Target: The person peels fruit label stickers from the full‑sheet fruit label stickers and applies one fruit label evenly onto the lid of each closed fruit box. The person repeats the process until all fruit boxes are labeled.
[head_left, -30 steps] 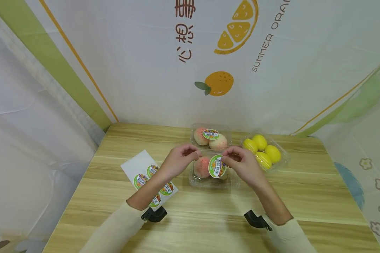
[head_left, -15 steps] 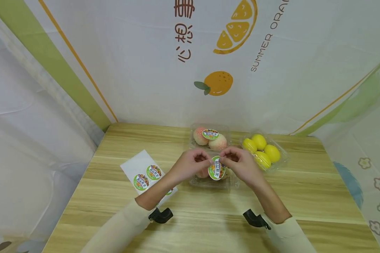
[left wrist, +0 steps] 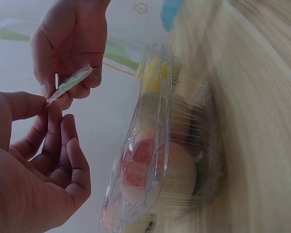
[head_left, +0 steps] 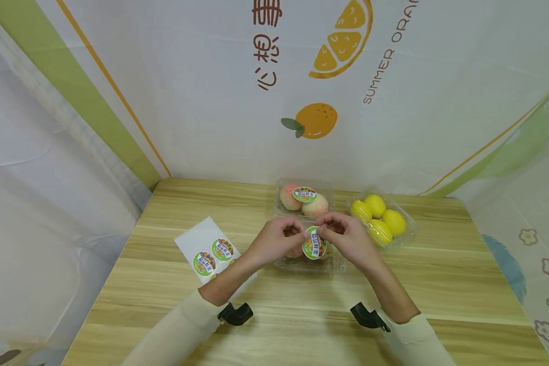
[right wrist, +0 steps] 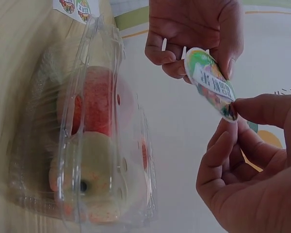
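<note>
Both hands meet above a clear plastic clamshell box [head_left: 308,265] of peaches, with a round fruit-label sticker [head_left: 314,243] between them. My left hand [head_left: 276,240] pinches the sticker's left edge between thumb and forefinger. On its right edge, my right hand [head_left: 351,240] pinches it the same way. The right wrist view shows the sticker's printed face [right wrist: 211,82], tilted, with the other fingers loosely curled. Seen nearly edge-on in the left wrist view, the sticker [left wrist: 70,85] is held apart from the box lid [left wrist: 153,126]. The hands partly cover the peaches in the head view.
Behind stands another clear box of peaches [head_left: 315,207] bearing a similar label [head_left: 305,194]. A box of yellow lemons [head_left: 380,231] sits at the right. To the left lies a white sticker sheet [head_left: 201,234] with several labels, partly under the left forearm. A printed curtain [head_left: 210,127] hangs behind the table.
My left hand has moved right to the sticker and taken hold of its left edge. The sticker has shifted slightly down; my right hand stays nearly in place.
</note>
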Demonstrator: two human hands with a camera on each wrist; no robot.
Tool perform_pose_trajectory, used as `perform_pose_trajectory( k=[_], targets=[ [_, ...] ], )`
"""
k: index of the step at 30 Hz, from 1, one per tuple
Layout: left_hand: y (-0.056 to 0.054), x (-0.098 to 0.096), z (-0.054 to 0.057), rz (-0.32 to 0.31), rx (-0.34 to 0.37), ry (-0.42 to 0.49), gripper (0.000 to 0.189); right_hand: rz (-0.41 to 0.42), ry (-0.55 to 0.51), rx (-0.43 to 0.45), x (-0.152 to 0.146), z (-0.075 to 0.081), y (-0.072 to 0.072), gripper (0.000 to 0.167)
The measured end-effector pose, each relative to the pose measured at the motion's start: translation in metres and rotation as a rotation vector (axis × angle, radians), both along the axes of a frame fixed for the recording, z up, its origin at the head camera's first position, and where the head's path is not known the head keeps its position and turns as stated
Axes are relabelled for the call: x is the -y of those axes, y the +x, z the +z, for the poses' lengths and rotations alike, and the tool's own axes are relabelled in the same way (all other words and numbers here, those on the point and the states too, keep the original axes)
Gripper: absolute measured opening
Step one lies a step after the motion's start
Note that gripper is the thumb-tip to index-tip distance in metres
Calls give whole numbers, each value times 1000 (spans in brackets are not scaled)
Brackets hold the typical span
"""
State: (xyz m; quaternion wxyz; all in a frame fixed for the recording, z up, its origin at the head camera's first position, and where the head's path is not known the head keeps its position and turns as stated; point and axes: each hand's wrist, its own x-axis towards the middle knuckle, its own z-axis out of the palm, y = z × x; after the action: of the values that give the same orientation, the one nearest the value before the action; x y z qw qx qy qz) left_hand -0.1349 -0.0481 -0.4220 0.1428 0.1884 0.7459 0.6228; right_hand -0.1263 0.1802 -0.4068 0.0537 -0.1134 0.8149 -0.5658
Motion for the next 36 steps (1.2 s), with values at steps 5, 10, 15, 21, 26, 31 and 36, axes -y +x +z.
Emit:
perform_pose_trajectory(
  k=[5,10,15,21,26,31,36],
  targets=[
    [-1,-1,-3,20,3,13,10,-17,22,-14,-2,-1,-1,14],
    [-2,0,-3,104,-33,7,13,-36,18,-6,-6,-2,-1,17],
    [-4,0,-3,187,-28,90,11,-33,-14,20,-7,-5,1,19],
    [-5,-3,-3,243,13,179,9,-2,-57,42,-3,-13,3,18],
    [-5,-4,-3,245,26,204,9,20,-85,24,2,-15,3,15],
    [-3,-5,-2,242,24,210,9,17,-95,8,3,-15,4,13],
    [-3,-4,-2,242,13,196,9,-1,-97,14,3,-12,5,15]
  ],
)
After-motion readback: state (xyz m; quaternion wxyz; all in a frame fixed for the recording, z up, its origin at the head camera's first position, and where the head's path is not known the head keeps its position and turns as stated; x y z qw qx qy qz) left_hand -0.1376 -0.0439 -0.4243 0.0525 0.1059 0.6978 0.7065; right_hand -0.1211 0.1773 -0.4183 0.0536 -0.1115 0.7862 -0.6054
